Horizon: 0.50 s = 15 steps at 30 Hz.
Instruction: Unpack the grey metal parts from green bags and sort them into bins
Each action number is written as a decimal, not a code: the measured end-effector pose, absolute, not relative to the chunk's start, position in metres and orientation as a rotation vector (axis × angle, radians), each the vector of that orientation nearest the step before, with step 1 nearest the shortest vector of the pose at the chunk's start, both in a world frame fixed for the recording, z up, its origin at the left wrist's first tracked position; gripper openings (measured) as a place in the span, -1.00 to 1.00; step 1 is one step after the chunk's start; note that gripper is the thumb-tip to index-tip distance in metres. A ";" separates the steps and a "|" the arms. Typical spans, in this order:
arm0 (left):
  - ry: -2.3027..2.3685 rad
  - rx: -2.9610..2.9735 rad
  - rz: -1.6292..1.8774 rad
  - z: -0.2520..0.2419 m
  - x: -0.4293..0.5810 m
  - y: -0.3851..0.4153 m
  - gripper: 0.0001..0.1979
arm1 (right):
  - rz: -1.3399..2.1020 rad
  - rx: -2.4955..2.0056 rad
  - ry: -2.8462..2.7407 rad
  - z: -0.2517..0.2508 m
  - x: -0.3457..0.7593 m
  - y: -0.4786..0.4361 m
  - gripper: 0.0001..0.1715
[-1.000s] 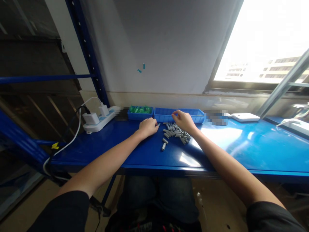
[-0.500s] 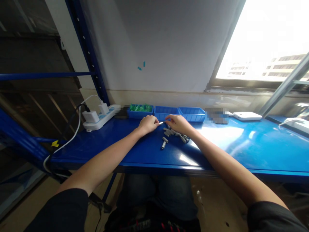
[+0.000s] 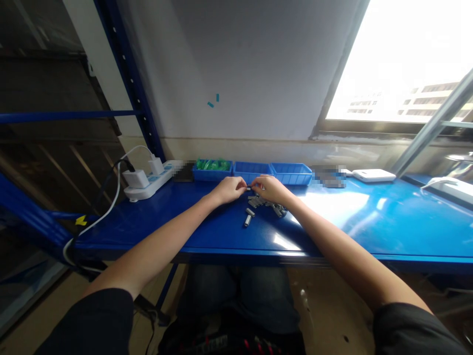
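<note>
My left hand [image 3: 232, 189] is closed in a pinch on a small silver metal piece [image 3: 249, 188], mostly covered by fingers. From the other side, the closed fingers of my right hand [image 3: 270, 189] meet its dark end. Both hands hover close together above the blue table. Just below my right hand lies a loose heap of similar silver metal pieces [image 3: 255, 201], partly hidden by that hand. Two more pieces lie nearer the table's front edge: one short metal piece [image 3: 250, 212] and one pointing toward me [image 3: 247, 221].
Along the wall stand three blue bins: a left bin [image 3: 212, 175] with green items, a middle bin [image 3: 244, 170] and a right bin [image 3: 291, 173]. A white power strip [image 3: 148, 187] with plugs and cables sits left. A white box-like device [image 3: 373, 175] lies to the right.
My hands have drawn closer together, and the metal piece between them is now more covered by fingers. The whole view has shifted slightly.
</note>
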State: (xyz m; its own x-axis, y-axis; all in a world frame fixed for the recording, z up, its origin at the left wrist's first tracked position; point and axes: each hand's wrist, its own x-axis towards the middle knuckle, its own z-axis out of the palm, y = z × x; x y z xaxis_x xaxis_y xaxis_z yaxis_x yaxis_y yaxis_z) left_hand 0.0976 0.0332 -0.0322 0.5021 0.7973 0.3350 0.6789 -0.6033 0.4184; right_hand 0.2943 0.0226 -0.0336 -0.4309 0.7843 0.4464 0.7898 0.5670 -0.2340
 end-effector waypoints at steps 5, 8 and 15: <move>1.408 2.674 0.567 -0.042 0.096 0.036 -0.57 | -0.077 -1.267 -2.274 -0.032 0.295 0.021 -0.77; 1.476 2.698 0.528 -0.044 0.098 0.039 -0.58 | -0.082 -1.283 -2.273 -0.031 0.294 0.021 -0.76; 1.458 2.675 0.490 -0.041 0.096 0.044 -0.74 | -0.069 -1.297 -2.289 -0.034 0.290 0.021 -0.77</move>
State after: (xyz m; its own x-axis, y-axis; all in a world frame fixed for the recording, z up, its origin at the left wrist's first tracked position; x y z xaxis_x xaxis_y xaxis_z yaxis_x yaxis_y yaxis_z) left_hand 0.0965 0.0437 -0.0411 0.5033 0.8275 0.2489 0.8098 -0.5522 0.1984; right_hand 0.2904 0.0212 -0.0342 -0.4184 0.7898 0.4486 0.8155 0.5441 -0.1973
